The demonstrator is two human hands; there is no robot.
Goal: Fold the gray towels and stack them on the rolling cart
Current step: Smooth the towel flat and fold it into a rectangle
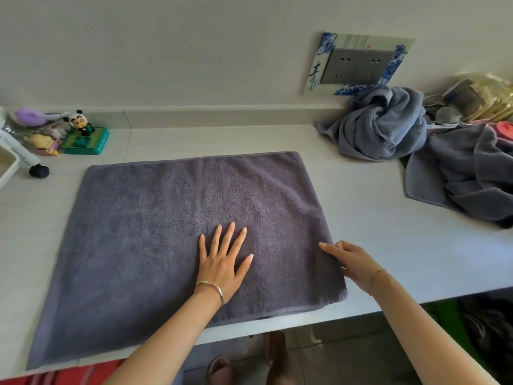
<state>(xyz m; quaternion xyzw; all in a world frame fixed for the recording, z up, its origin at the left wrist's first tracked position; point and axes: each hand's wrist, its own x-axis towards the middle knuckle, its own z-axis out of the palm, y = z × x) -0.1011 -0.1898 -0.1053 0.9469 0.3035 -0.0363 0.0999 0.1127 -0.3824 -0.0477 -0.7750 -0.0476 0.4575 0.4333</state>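
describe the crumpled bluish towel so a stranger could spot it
Find the wall socket with the blue-patterned surround. Directly below it sits the bluish towel, bunched in a heap. It is paler than the rumpled gray towel to its right.

Cart cut off left; crumpled towel cut right.

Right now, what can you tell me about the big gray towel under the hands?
The dark gray towel looks like soft, fuzzy terry with a hemmed border. It lies spread flat on the pale counter, its near edge along the counter's front. The left hand presses flat on it, fingers spread. The right hand touches its right edge; whether it pinches the cloth is unclear.
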